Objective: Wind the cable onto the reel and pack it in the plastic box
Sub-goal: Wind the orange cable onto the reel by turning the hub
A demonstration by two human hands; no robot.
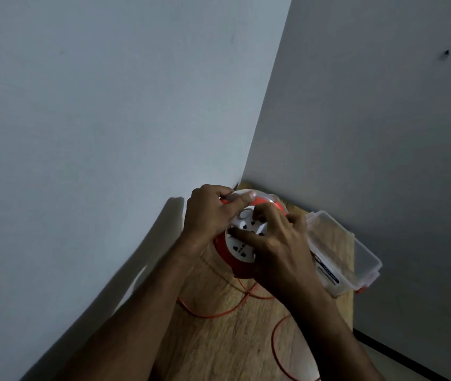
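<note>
**Ana:** Cable reel (239, 244) first, then. Where is it?

**Ben:** Held up over the wooden table (249, 339), tucked into the corner where the two walls meet. Orange body, white socket face turned toward the camera.

**Ana:** Take me from the left.

**Ben:** The left hand (207, 215) grips the reel's upper left edge, its fingers curled over the rim and one finger lying along the top. It looks like the steadying hand.

**Ana:** And in the middle?

**Ben:** On the socket face the right hand (276, 243) has its fingers bent and pressed against the white disc. I'd judge it is turning that disc to draw the cord in, though whether it pinches a knob there I can't tell.

**Ana:** How much is left to wind?

**Ben:** A fair amount. The orange cable (246, 305) hangs from the reel's underside, loops over the tabletop and runs off the bottom edge of view.

**Ana:** So what makes this step go well?

**Ben:** Keep the left hand firm so the body doesn't spin with the disc, turn evenly, and let the loose loops feed without snagging on the table edge. A kink would probably jam at the slot.

**Ana:** And on the right?

**Ben:** The clear plastic box (356, 251) sits open just beside the right hand, with nothing packed in it yet.
</note>
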